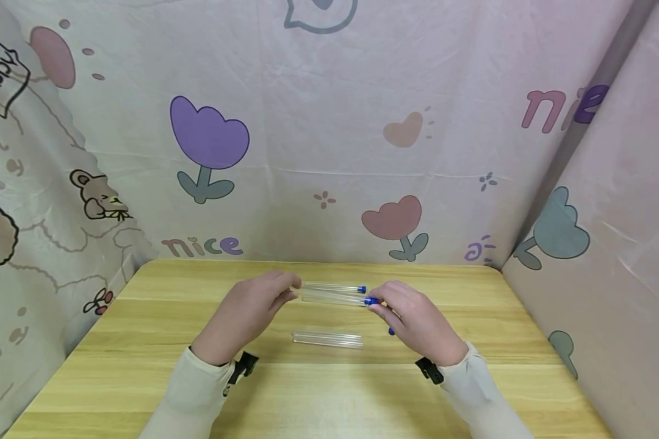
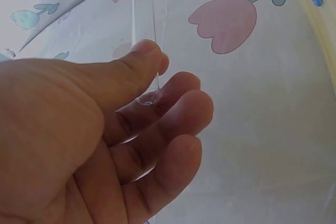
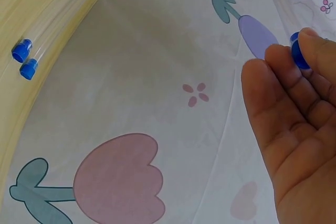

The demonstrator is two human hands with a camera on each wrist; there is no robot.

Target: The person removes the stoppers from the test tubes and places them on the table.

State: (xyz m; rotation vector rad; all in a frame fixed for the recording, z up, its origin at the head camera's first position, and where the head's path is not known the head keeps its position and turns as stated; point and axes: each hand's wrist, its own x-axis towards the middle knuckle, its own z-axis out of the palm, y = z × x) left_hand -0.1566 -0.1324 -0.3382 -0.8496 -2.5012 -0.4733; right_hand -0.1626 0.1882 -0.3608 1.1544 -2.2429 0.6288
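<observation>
A clear plastic tube hangs level above the wooden table, stretched between both hands. My left hand pinches its rounded closed end between thumb and fingers. My right hand pinches the blue cap at the tube's other end. An uncapped clear tube lies on the table just in front of the hands. Behind them lies a capped tube; the right wrist view shows two blue-capped tubes side by side there.
A small blue piece shows under my right hand's lower fingers. Pink cartoon-print cloth walls the table at the back and on both sides. A black strap sits on each wrist.
</observation>
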